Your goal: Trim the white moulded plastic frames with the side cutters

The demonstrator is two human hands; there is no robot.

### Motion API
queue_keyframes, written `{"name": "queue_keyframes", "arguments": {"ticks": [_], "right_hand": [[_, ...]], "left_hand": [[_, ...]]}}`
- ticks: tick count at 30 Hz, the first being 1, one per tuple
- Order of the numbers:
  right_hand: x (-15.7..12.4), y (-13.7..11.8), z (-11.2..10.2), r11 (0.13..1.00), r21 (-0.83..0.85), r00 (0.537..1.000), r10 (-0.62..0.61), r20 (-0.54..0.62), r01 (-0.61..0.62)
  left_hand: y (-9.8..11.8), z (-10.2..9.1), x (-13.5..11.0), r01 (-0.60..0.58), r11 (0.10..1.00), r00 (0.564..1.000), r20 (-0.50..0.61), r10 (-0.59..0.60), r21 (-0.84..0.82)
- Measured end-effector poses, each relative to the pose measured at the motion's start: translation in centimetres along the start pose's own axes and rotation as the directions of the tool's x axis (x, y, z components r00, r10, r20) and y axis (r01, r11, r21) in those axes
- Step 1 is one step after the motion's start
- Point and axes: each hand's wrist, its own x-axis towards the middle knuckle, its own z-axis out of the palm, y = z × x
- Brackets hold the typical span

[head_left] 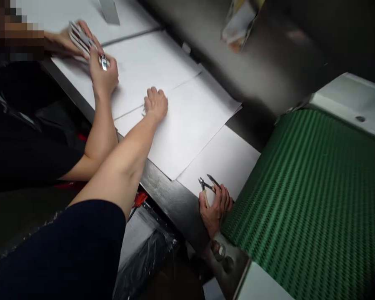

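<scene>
My left hand [156,103] reaches out from a dark blue sleeve and rests knuckles-up on the white paper sheets [187,125]. Its fingers are curled closed, and a small metal bit shows at its near edge; I cannot make out what it is. My right hand [215,206] sits at the table's near edge beside the green belt [306,200]. It grips small metal nippers [208,184], whose jaws point up over a white sheet [225,160].
A co-worker in black at the left holds a bundle of shiny metal tools [83,39] in both hands [103,75] over the paper. A steel table edge [162,191] runs diagonally. A grey machine housing [262,62] rises behind; black plastic bags [150,250] lie below.
</scene>
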Motion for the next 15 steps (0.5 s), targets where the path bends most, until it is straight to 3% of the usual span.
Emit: {"name": "queue_keyframes", "arguments": {"ticks": [2,4,7,8,9,11,12,13,14,15], "right_hand": [[-0.2,0.0,-0.4,0.998,-0.062,0.999,0.005,0.052,-0.002],[-0.3,0.1,-0.5,0.992,-0.122,0.998,0.006,0.069,0.003],[-0.4,0.2,-0.4,0.978,-0.207,0.997,-0.024,0.074,0.039],[-0.5,0.3,-0.4,0.973,-0.226,0.997,-0.036,0.074,0.052],[-0.5,0.3,-0.4,0.969,-0.237,0.996,-0.046,0.073,0.062],[-0.6,0.4,-0.4,0.966,-0.249,0.997,-0.062,0.053,0.074],[-0.7,0.5,-0.4,0.965,-0.249,0.997,-0.069,0.035,0.076],[-0.7,0.5,-0.3,0.966,-0.247,0.997,-0.075,0.019,0.078],[-0.8,0.5,-0.3,0.967,-0.243,0.997,-0.081,0.003,0.08],[-0.8,0.6,-0.2,0.967,-0.238,0.996,-0.09,-0.007,0.086]], "left_hand": [[-0.1,0.7,0.2,-0.03,0.997,1.0,0.01,0.03,0.067],[0.1,0.2,-0.2,-0.027,0.996,0.999,0.034,0.024,0.082],[0.4,-3.1,-3.8,-0.089,0.993,0.996,-0.021,0.091,0.083],[0.2,-4.6,-6.1,-0.139,0.988,0.988,-0.059,0.142,0.063],[-0.2,-6.2,-9.0,-0.27,0.963,0.955,-0.13,0.266,-0.016],[-2.0,-9.0,-16.5,-0.383,0.904,0.913,-0.229,0.338,-0.189],[-3.4,-10.0,-20.8,-0.355,0.895,0.92,-0.27,0.284,-0.27],[-5.1,-10.8,-25.3,-0.251,0.905,0.951,-0.261,0.164,-0.344],[-7.0,-11.2,-29.6,-0.09,0.91,0.968,-0.25,-0.016,-0.405],[-9.1,-11.3,-33.7,0.131,0.886,0.949,-0.202,-0.241,-0.444]]}}
